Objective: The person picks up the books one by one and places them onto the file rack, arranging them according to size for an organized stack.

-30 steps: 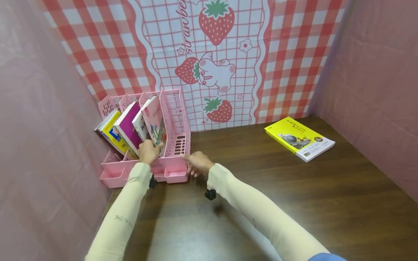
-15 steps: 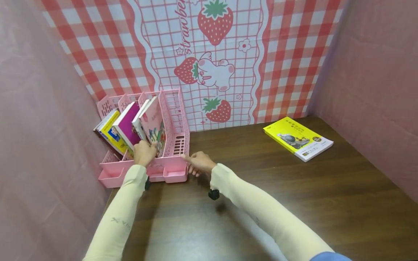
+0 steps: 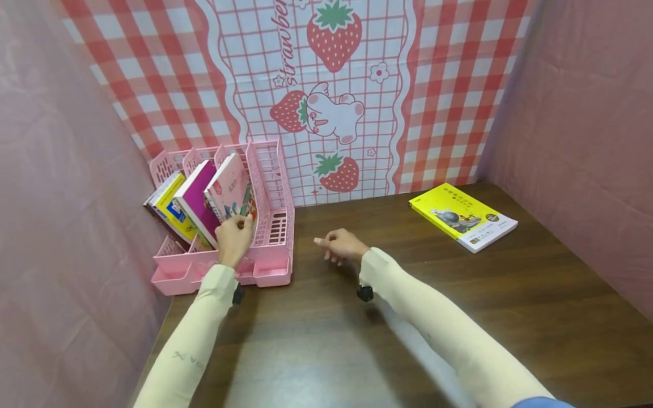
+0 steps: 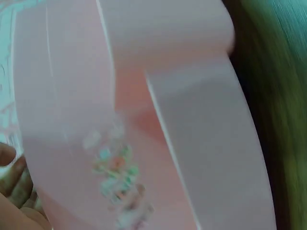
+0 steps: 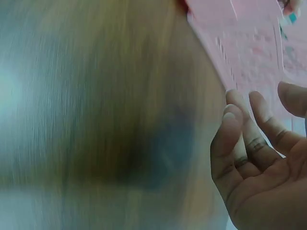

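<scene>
A pink desktop book rack with upright dividers stands at the left of the table. My left hand is at its front, by the lower part of a pink picture book; whether it touches the book cannot be told. In the left wrist view the left hand has loosely bent fingers beside the blurred pink rack. To the left, a purple book and a yellow-and-blue book lean in their slots. My right hand hovers right of the rack, fingers relaxed, holding nothing.
A yellow-and-white book lies flat at the back right of the brown wooden table. Behind rises a strawberry-print cloth. Pink curtains hang at both sides. The rack's rightmost slot shows its slatted floor.
The pink picture book has tipped further left and now covers the white book beside it. My right hand has left the rack's front corner and moved right. The left hand has shifted slightly right.
</scene>
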Tool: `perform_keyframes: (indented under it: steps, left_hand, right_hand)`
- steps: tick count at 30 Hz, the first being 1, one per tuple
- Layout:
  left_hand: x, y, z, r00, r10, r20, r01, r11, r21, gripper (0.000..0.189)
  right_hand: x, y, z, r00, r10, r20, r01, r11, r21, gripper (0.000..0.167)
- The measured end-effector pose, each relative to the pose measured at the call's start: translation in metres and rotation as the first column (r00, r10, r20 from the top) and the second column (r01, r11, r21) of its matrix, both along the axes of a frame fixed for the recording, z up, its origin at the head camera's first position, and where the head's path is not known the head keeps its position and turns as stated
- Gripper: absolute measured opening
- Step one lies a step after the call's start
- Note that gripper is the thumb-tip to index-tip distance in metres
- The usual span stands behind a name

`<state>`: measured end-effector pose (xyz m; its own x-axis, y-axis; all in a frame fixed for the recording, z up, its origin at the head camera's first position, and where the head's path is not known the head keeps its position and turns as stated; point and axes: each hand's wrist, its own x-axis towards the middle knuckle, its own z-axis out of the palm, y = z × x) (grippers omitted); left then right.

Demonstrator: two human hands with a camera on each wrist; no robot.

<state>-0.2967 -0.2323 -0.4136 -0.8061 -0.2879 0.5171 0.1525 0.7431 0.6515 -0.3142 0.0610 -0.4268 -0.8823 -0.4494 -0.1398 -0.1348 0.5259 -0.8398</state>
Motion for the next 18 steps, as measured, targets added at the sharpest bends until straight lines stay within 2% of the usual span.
perform_keyframes:
  steps: [3,6,8,12,13,14,16,18]
  left_hand:
    - [-0.001,0.018,0.000,0.993,-0.103,-0.055,0.104,0.995,0.009,0.023]
    - [-0.002,0.036,0.000,0.975,-0.205,-0.082,0.206,0.979,0.000,0.018]
    - [-0.002,0.046,0.000,0.953,-0.296,-0.068,0.299,0.954,0.031,0.018]
    - [-0.002,0.061,-0.003,0.884,-0.467,-0.012,0.465,0.876,0.129,0.021]
    - [-0.002,0.064,-0.005,0.867,-0.499,-0.002,0.493,0.857,0.147,0.021]
    - [-0.002,0.066,-0.007,0.858,-0.514,0.011,0.507,0.850,0.142,0.020]
    - [-0.002,0.070,-0.009,0.848,-0.529,0.035,0.520,0.843,0.140,0.018]
    - [-0.003,0.073,-0.011,0.844,-0.534,0.045,0.526,0.842,0.124,0.017]
  right_hand:
    - [-0.008,0.022,0.003,0.999,-0.025,-0.019,0.026,0.999,0.044,0.047]
    - [-0.016,0.045,0.003,0.998,-0.057,-0.038,0.059,0.995,0.076,0.046]
    - [-0.021,0.060,0.004,0.996,-0.083,-0.044,0.087,0.992,0.094,0.046]
    - [-0.028,0.092,0.007,0.989,-0.141,-0.048,0.146,0.981,0.126,0.046]
    - [-0.028,0.101,0.008,0.987,-0.158,-0.041,0.162,0.977,0.136,0.047]
    - [-0.030,0.110,0.009,0.983,-0.180,-0.030,0.182,0.972,0.145,0.046]
    - [-0.031,0.131,0.010,0.976,-0.216,-0.025,0.217,0.961,0.172,0.047]
    - [-0.032,0.156,0.011,0.970,-0.238,-0.056,0.244,0.946,0.214,0.047]
